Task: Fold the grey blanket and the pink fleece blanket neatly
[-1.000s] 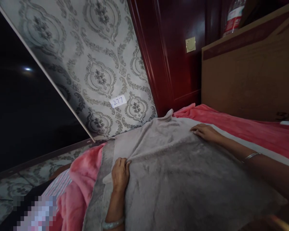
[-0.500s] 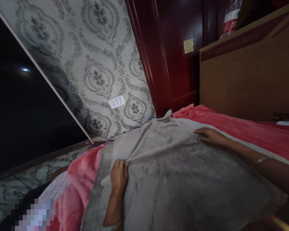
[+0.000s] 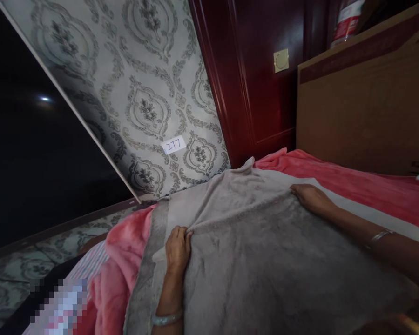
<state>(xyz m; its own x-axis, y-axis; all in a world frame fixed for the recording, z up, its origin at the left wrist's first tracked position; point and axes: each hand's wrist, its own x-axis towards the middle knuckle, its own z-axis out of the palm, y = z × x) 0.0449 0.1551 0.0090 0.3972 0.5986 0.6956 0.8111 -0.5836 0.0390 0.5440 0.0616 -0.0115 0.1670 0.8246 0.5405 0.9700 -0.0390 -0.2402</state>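
A grey plush blanket [image 3: 258, 270] spreads across the surface in front of me, with a raised fold line running between my hands. My left hand [image 3: 177, 249] is closed on the left end of that fold, fingers curled over the fabric. At the right end, my right hand [image 3: 310, 197] pinches the fold, its fingertips partly hidden by the cloth. Beyond the fold lies a lighter grey stretch of the fabric [image 3: 230, 193], wrinkled and bunched at its far corner.
Pink plush bedding [image 3: 342, 174] lies under and beside the grey fabric; more pink fabric [image 3: 122, 260] is bunched on the left. A cardboard box [image 3: 363, 107] with a bottle [image 3: 347, 23] stands at right. A dark screen [image 3: 38, 139] and patterned wall [image 3: 146, 65] bound the far left.
My right hand's fingers have closed on the fold, where they were more spread before. The fold looks straighter between my hands. The view has shifted slightly.
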